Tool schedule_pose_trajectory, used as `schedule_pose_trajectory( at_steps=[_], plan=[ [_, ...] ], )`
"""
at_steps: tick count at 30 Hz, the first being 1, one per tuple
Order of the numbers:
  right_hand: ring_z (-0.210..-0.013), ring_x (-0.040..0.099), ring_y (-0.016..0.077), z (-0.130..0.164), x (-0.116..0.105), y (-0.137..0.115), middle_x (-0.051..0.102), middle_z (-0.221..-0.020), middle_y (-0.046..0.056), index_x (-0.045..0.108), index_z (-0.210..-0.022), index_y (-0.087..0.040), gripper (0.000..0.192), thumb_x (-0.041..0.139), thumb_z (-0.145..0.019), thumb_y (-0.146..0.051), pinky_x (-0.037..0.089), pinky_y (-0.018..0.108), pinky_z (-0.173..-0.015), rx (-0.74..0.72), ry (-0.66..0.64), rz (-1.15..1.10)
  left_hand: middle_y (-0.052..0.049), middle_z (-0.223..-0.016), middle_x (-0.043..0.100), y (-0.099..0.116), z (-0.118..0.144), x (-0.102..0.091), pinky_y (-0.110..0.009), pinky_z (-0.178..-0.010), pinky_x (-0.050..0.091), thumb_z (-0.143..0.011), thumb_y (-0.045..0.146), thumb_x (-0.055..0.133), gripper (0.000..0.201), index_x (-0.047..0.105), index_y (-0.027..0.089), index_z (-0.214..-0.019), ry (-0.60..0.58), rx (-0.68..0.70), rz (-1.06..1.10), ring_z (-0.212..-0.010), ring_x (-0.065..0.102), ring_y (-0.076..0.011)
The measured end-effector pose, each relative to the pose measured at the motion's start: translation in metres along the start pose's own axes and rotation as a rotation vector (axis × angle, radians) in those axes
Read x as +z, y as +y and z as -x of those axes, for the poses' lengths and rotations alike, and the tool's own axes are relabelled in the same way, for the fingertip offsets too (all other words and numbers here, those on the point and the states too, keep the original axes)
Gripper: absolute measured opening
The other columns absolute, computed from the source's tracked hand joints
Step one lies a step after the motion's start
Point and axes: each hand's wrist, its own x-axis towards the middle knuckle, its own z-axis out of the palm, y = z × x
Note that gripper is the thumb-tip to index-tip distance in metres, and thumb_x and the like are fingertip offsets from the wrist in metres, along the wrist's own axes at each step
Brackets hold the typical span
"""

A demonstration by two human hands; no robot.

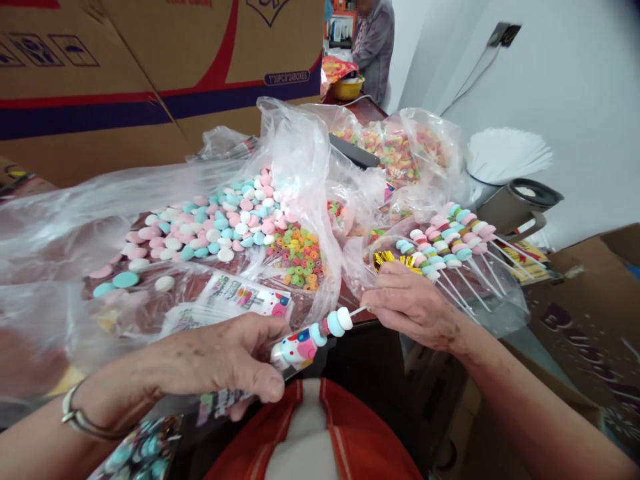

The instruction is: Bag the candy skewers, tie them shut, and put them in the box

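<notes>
a: where is the candy skewer (336, 324)?

b: between your two hands, slanting up toward the right one, its lower part inside the printed wrapper (303, 345). i can't tell exactly where the clear rim ends.

a: and your fingers?

b: your left hand (225, 353) is curled round the wrapper, thumb along the near side. your right hand (413, 300) pinches the bare white stick (359, 311) at the fingertips.

a: what could trip you up?

b: the rim, i'd say. if a candy's edge snags on it while you push, the film could crease or split. squeeze too hard with the left and the sleeve may grip the candies, so they'd slide along the stick.

a: and if your right pinch slips?

b: the skewer could tip downward; it's held out past the table edge, so a drop would likely miss the table.

a: anything beside you?

b: the gold ties (395, 260) lie just behind your right knuckles, with the loaded skewers (445, 245) near them. swing that wrist carelessly and you might scatter the ties or knock the sticks poking out toward your forearm.
</notes>
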Motion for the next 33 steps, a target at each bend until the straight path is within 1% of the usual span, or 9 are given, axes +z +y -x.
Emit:
schedule_pose_trajectory(
  at_steps=[2, 4, 6, 8, 13, 17, 23, 28, 33],
  plan=[
    [-0.071, 0.042, 0.0165, -0.001, 0.000, 0.001, 0.055, -0.071, 0.001, 0.062, -0.090, -0.017, 0.015, 0.049, -0.092, -0.011, 0.036, 0.031, -0.070, -0.035, 0.042, 0.007, 0.003, -0.061, 0.059, -0.004, 0.000, -0.001, -0.016, -0.033, 0.028, -0.069, 0.044, 0.078, 0.039, 0.058, 0.019, -0.093, -0.054, -0.115, 0.102, -0.039, 0.041, -0.0066],
    [-0.072, 0.042, 0.0169, -0.002, 0.001, 0.001, 0.057, -0.073, 0.002, 0.062, -0.094, -0.017, 0.012, 0.052, -0.092, -0.010, 0.036, 0.032, -0.070, -0.070, 0.100, 0.019, 0.004, -0.053, 0.057, -0.009, -0.004, -0.002, -0.015, -0.029, 0.019, -0.064, 0.043, 0.081, 0.039, 0.057, 0.018, -0.081, -0.100, -0.129, 0.163, -0.034, 0.034, -0.0044],
    [-0.072, 0.043, 0.0168, -0.003, 0.001, 0.001, 0.058, -0.074, 0.002, 0.062, -0.095, -0.017, 0.012, 0.053, -0.091, -0.010, 0.035, 0.032, -0.069, -0.091, 0.114, 0.034, 0.005, -0.050, 0.057, -0.014, -0.008, -0.003, -0.016, -0.027, 0.018, -0.063, 0.041, 0.082, 0.038, 0.056, 0.019, -0.080, -0.139, -0.100, 0.205, -0.031, 0.033, -0.0043],
    [-0.071, 0.043, 0.0168, -0.004, -0.001, 0.001, 0.057, -0.073, 0.002, 0.063, -0.093, -0.016, 0.012, 0.052, -0.092, -0.011, 0.035, 0.033, -0.069, -0.088, 0.071, 0.054, 0.005, -0.051, 0.058, -0.017, -0.011, -0.004, -0.016, -0.028, 0.019, -0.065, 0.037, 0.083, 0.037, 0.057, 0.019, -0.084, -0.138, -0.092, 0.200, -0.032, 0.035, -0.0051],
    [-0.069, 0.038, 0.0168, -0.006, -0.006, -0.001, 0.054, -0.068, 0.002, 0.065, -0.086, -0.014, 0.015, 0.051, -0.091, -0.010, 0.031, 0.032, -0.067, -0.085, 0.000, 0.071, 0.007, -0.046, 0.052, -0.016, -0.012, -0.007, -0.016, -0.029, 0.017, -0.064, 0.035, 0.084, 0.033, 0.059, 0.017, -0.076, -0.130, -0.097, 0.078, -0.034, 0.032, -0.0045],
    [-0.069, 0.037, 0.0165, -0.008, -0.008, -0.002, 0.053, -0.066, 0.002, 0.065, -0.084, -0.012, 0.016, 0.051, -0.090, -0.009, 0.030, 0.032, -0.066, -0.089, 0.006, 0.060, 0.006, -0.048, 0.055, -0.014, -0.013, -0.012, -0.014, -0.028, 0.023, -0.065, 0.036, 0.083, 0.033, 0.062, 0.017, -0.082, -0.129, -0.120, 0.096, -0.031, 0.035, -0.0048],
    [-0.069, 0.038, 0.0159, -0.007, -0.002, -0.005, 0.049, -0.066, 0.000, 0.062, -0.077, -0.015, 0.021, 0.048, -0.091, -0.011, 0.031, 0.032, -0.069, -0.017, -0.076, 0.015, 0.006, -0.051, 0.057, -0.013, -0.016, -0.007, -0.013, -0.033, 0.040, -0.061, 0.035, 0.087, 0.038, 0.061, 0.019, -0.085, -0.071, -0.154, 0.147, -0.039, 0.046, -0.0076],
    [-0.068, 0.038, 0.0153, -0.006, 0.017, -0.010, 0.048, -0.066, 0.000, 0.061, -0.075, -0.015, 0.022, 0.048, -0.092, -0.013, 0.031, 0.030, -0.068, -0.011, -0.094, -0.047, 0.007, -0.059, 0.059, -0.015, -0.023, 0.003, -0.015, -0.040, 0.044, -0.060, 0.031, 0.087, 0.043, 0.058, 0.020, -0.089, -0.049, -0.114, 0.207, -0.046, 0.051, -0.0079],
    [-0.069, 0.040, 0.0157, -0.013, 0.037, -0.015, 0.052, -0.067, 0.000, 0.061, -0.076, -0.016, 0.023, 0.046, -0.093, -0.015, 0.031, 0.031, -0.068, -0.034, -0.099, -0.086, 0.007, -0.061, 0.060, -0.010, -0.032, 0.013, -0.017, -0.043, 0.043, -0.060, 0.033, 0.085, 0.043, 0.059, 0.019, -0.092, -0.032, -0.126, 0.126, -0.048, 0.053, -0.0088]
  ],
)
